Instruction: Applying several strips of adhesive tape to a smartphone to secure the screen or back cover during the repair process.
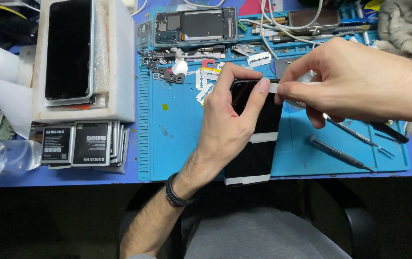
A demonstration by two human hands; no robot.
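Blue repair mat [177,144] at the desk's front edge carries a black phone screen [256,139], propped under the left hand [225,124], thumb and forefinger gripping its far end. At three o'clock, the right hand [354,79] pinches a white tape strip [290,87] across that end. Thin, stiff, slick glass, probably brittle: best held by the edges.

A blue repair mat [177,144] covers the counter [72,176]. At its far edge lies an opened phone frame [195,26], with small screws and brackets [165,67] and a razor blade [259,59] just in front. To the left, flat batteries [84,144] are stacked before a white foam box [120,62] holding a dark screen panel [69,48]. Tweezers [359,136] and a screwdriver [340,153] lie on the mat's right side.
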